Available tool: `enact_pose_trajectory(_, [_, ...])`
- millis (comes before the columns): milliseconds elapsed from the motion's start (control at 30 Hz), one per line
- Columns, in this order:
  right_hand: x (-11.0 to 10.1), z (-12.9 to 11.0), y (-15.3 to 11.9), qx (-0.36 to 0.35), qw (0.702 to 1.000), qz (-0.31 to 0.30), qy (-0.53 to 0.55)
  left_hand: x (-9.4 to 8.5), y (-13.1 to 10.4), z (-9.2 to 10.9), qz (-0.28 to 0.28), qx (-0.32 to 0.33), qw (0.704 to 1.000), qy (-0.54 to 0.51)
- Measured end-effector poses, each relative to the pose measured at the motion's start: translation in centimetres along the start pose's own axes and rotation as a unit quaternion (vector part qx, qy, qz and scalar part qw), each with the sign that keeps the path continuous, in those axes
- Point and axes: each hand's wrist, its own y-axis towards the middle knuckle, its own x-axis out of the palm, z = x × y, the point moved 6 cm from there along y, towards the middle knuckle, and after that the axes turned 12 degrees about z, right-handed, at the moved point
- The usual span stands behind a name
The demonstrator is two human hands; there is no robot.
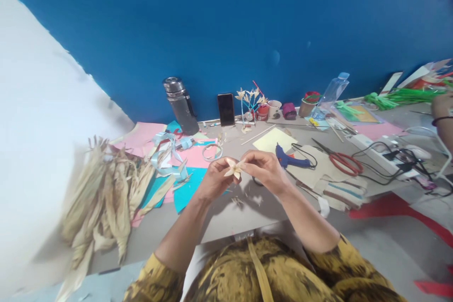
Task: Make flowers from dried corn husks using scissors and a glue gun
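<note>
A small cream-coloured flower (233,168) with pointed petals is held up between both hands above the grey table (226,222). My left hand (216,179) is closed on it from the left and from below. The fingertips of my right hand (264,168) pinch a petal at its right side. Pale scraps (238,202) lie on the table beneath. Just right of my right hand is a blue glue gun (292,157). Several similar flowers (250,96) on light blue stems stand at the back.
Dried husks (116,193) hang over the left edge. A flask (182,106), phone (225,109) and plastic bottle (332,94) stand behind. Red-handled scissors (345,163), a power strip (375,153) and cables lie right. Another person's hand (444,108) shows far right.
</note>
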Motion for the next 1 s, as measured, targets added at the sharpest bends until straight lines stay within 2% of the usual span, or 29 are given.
enact_pose_trajectory(300, [0.22, -0.12, 0.00, 0.005, 1.000, -0.003, 0.012, -0.12, -0.02, -0.31, -0.011, 0.002, 1.000, -0.008])
enact_pose_trajectory(500, [0.48, -0.44, -0.10, 0.029, 0.999, -0.025, 0.023, 0.14, -0.15, -0.14, -0.011, -0.008, 1.000, -0.020])
enact_pose_trajectory(767, [0.61, -0.84, -0.23, 0.026, 0.999, -0.015, 0.010, 0.04, -0.14, -0.57, -0.020, -0.009, 1.000, -0.020])
enact_pose_trajectory(1000, [0.63, -0.57, -0.08, 0.022, 1.000, -0.012, 0.003, -0.24, 0.06, -0.61, 0.050, -0.004, 0.998, -0.042])
